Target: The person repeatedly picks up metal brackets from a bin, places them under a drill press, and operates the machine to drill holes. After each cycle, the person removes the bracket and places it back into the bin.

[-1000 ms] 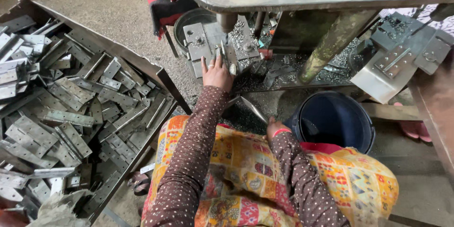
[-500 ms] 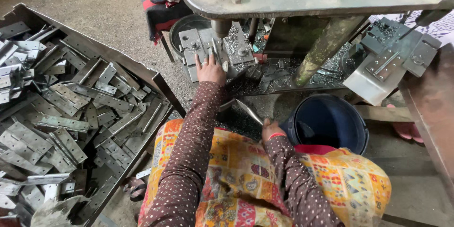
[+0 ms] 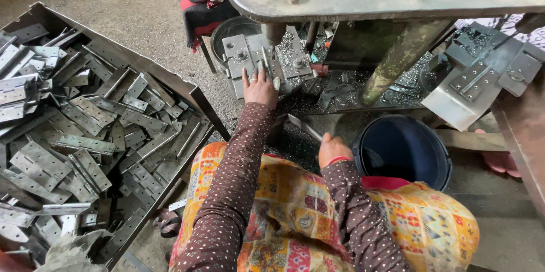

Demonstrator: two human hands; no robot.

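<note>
My left hand (image 3: 260,86) lies flat, fingers spread, on a metal hinge plate (image 3: 267,66) seated on the press bed (image 3: 241,59), directly under the ram (image 3: 273,32). The fingertips sit just beside the ram's line of travel, which I judge to be the main hazard here. My right hand (image 3: 334,150) is closed around a thin metal strip (image 3: 302,127), held low near the rim of the dark blue bucket (image 3: 423,173).

In my judgement, doing this step well calls for:
- pushing the plate square against the bed's stops, then sliding the fingers clear before the ram comes down;
- keeping the strip away from the bed;
- not snagging a sleeve on the swarf (image 3: 335,87) scattered around the bed.

The tray (image 3: 187,93) of loose hinges (image 3: 85,136) lies to my left, well apart from the press. Whether the plate is fully seated I cannot tell; the hand covers its near edge.
</note>
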